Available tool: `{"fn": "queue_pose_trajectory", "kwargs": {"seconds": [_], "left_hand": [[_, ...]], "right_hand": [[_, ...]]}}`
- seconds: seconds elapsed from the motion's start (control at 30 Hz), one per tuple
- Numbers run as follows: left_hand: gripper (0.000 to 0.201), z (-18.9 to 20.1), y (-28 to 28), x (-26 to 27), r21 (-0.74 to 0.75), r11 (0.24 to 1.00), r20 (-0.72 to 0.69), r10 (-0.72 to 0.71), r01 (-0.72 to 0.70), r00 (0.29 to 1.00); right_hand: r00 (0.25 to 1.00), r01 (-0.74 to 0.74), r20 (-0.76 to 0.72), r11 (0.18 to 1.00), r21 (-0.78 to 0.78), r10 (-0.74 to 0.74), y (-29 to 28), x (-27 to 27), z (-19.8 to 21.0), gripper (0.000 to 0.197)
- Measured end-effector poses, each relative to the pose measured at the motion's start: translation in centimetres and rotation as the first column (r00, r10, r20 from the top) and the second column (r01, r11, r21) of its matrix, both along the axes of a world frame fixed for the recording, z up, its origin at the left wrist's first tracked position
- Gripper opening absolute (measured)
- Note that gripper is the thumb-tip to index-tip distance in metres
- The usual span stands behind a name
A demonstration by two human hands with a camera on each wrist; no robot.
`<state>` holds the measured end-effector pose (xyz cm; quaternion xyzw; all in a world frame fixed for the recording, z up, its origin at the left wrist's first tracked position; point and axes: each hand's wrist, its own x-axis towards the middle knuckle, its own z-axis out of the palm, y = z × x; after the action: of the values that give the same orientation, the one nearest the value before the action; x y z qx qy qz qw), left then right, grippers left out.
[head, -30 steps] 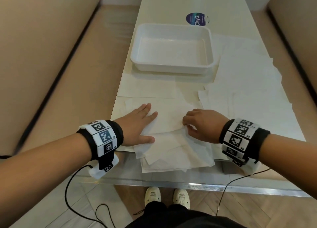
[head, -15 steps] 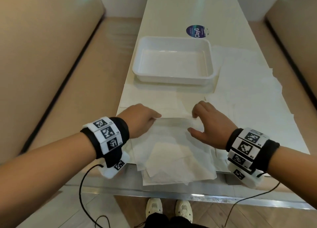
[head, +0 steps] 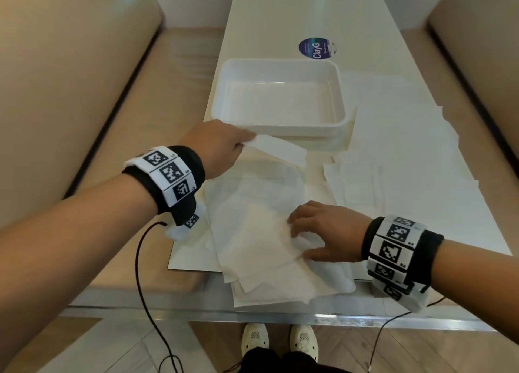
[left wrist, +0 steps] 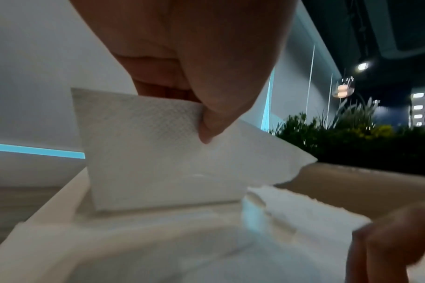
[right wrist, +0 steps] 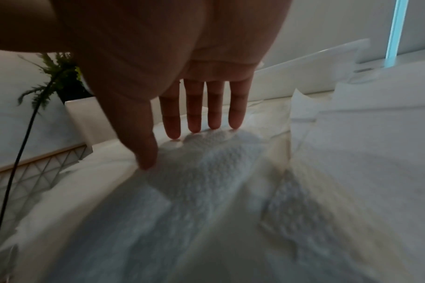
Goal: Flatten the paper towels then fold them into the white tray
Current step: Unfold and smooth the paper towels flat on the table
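Observation:
A white paper towel (head: 276, 151) is lifted at its far edge just in front of the white tray (head: 341, 97), which looks empty. My left hand (head: 241, 145) pinches that edge between thumb and fingers; the left wrist view shows the towel (left wrist: 146, 145) hanging from the pinch (left wrist: 201, 122). My right hand (head: 297, 232) lies with straight fingers on the pile of paper towels (head: 261, 237) at the near table edge. In the right wrist view its fingertips (right wrist: 194, 128) press on the embossed sheet (right wrist: 206, 162).
More flat paper towels (head: 407, 153) cover the right side of the white table. A round dark sticker (head: 316, 49) lies beyond the tray. Beige benches (head: 70, 77) flank the table on both sides. Some sheets of the pile hang over the near edge.
My left hand has carried the towel's edge forward and up toward the tray. My right hand let go of its corner, drew back toward me and now lies flat on the pile.

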<state>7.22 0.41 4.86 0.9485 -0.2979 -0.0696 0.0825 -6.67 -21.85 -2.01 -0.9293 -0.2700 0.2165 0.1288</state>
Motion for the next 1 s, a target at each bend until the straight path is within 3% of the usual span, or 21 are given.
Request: {"fn": "queue_pose_trajectory", "kwargs": {"seconds": [0.17,0.33,0.57,0.8,1.0], "left_hand": [[0.048,-4.9,-0.2,0.9,0.355,0.926,-0.205,-0.06,0.131,0.977],[0.046,-6.3,-0.3,1.1,0.408,0.899,-0.258,-0.053,0.159,0.965],[0.049,-7.3,0.3,1.1,0.378,0.914,-0.289,-0.033,0.145,0.957],[0.062,-7.5,0.8,0.9,0.308,0.944,-0.302,-0.021,0.118,0.953],[0.055,-3.3,2.0,-2.5,0.088,0.991,-0.272,-0.074,0.102,0.959]], "right_hand": [[1.0,0.017,0.006,0.999,0.035,-0.018,-0.3,0.0,0.0,0.02],[0.998,0.031,0.047,0.994,0.109,-0.036,-0.5,-0.3,-0.5,0.015],[0.991,0.106,0.061,0.984,0.142,-0.116,-0.5,-0.6,1.5,0.043],[0.993,0.115,-0.018,0.993,-0.002,-0.115,-0.1,-1.4,1.8,0.013],[0.963,0.268,-0.04,0.953,0.143,-0.265,-0.4,-1.4,1.0,0.011]]}}
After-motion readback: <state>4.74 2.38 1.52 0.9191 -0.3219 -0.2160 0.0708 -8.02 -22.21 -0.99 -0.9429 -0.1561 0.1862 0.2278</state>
